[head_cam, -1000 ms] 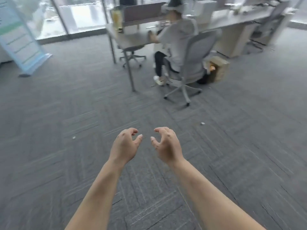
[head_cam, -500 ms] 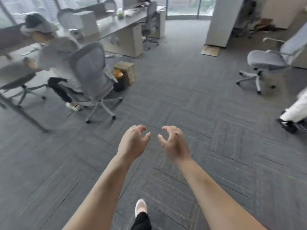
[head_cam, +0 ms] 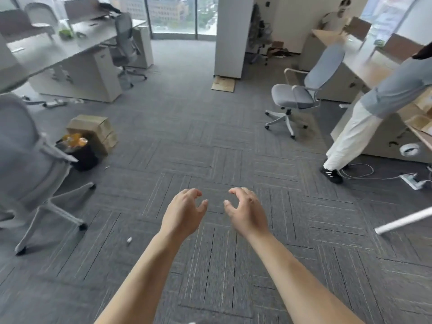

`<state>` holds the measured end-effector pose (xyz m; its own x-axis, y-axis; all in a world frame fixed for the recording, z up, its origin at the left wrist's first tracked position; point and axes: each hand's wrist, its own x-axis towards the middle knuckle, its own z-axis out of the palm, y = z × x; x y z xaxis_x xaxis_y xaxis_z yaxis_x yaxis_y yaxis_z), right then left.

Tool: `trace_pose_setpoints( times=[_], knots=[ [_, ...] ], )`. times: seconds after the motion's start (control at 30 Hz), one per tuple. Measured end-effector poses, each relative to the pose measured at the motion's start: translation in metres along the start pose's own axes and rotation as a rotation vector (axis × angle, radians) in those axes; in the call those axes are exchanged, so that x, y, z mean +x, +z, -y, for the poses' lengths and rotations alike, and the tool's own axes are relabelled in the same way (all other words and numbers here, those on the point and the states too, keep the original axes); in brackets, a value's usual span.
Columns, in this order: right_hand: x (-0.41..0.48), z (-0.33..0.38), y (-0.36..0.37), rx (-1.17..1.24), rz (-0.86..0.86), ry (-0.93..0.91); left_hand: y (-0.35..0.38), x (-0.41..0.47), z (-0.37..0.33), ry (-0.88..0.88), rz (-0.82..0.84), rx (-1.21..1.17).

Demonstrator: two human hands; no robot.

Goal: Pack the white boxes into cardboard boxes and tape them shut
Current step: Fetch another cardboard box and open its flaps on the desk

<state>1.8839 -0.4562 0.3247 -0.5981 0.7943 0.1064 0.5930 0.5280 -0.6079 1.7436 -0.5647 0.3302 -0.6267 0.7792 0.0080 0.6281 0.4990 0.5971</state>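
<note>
Grey carpet floor (head_cam: 210,141), grey desks (head_cam: 70,52), swivel chairs (head_cam: 301,94), daylit windows (head_cam: 173,15).

An open-plan office is showing here: grey carpet tiles (head_cam: 210,141) are covering the floor, wheeled swivel chairs (head_cam: 301,94) are standing about, long desk surfaces (head_cam: 70,46) are lining the sides, and tall windows (head_cam: 173,15) are overlooking city buildings.

grey striped carpet (head_cam: 210,141), white trousers (head_cam: 350,136)

Both hands, left hand (head_cam: 183,212) and right hand (head_cam: 246,212), hover empty with curled fingers above grey carpet (head_cam: 210,146).
</note>
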Motion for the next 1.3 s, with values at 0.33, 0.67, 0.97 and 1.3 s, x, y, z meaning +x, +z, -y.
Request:
trace_pose_setpoints(
  times=[0.33, 0.67, 0.97, 1.3],
  knots=[
    [0.192, -0.026, 0.023, 0.024, -0.045, 0.103, 0.020, 0.212, -0.012, 0.056, 0.090, 0.019],
    [0.464, -0.034, 0.063, 0.075, 0.057, -0.021, 0.006, 0.453, -0.004, -0.060, 0.013, 0.100],
    [0.682, 0.042, 0.134, 0.053, 0.184, -0.211, -0.057, 0.632, 0.071, -0.251, -0.116, 0.039],
    [0.938, 0.140, 0.240, 0.016, 0.224, -0.277, -0.137, 0.887, 0.181, -0.279, -0.132, 0.030]
  ],
)
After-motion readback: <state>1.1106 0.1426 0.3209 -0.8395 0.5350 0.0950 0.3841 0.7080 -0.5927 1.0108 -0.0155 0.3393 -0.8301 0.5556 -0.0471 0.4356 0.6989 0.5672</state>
